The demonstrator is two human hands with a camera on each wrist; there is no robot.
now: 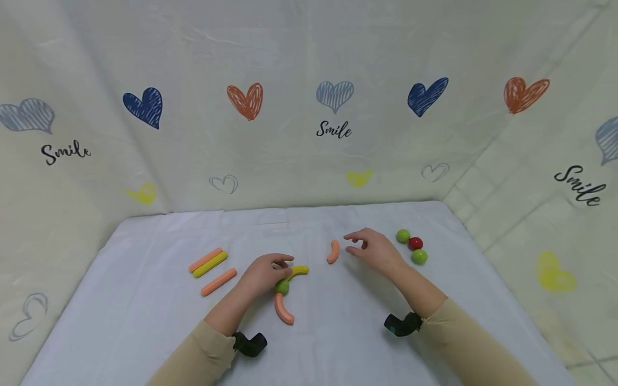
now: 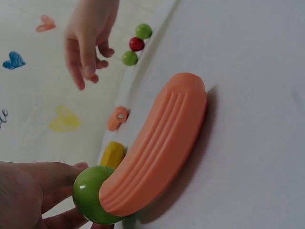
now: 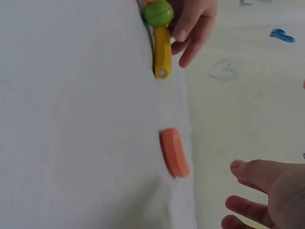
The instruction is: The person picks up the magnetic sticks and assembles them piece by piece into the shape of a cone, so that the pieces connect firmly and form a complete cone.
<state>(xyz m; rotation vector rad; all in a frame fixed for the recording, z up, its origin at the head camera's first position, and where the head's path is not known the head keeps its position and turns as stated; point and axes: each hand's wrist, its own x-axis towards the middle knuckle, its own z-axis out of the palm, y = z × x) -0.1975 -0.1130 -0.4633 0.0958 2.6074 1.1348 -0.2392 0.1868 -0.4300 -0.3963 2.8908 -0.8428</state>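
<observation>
My left hand [image 1: 265, 273] holds a green ball [image 2: 93, 195] between thumb and fingers, low over the white cloth. A curved yellow stick [image 1: 300, 270] and a curved orange stick [image 2: 157, 148] meet that ball on different sides, forming one bent piece. A metal dot shows on the yellow stick's free end in the right wrist view. My right hand [image 1: 375, 250] hovers, holding nothing, with its fingers spread and slightly bent. Just left of its fingertips a shorter curved orange stick [image 3: 175, 152] lies on the cloth, apart from the hand.
On the left lie two straight orange sticks [image 1: 219, 282] and a straight yellow stick [image 1: 210, 264]. At the right, two green balls [image 1: 419, 257] and a red ball [image 1: 415, 243] stand in a row. A fabric wall [image 1: 289, 161] printed with hearts rises behind the table.
</observation>
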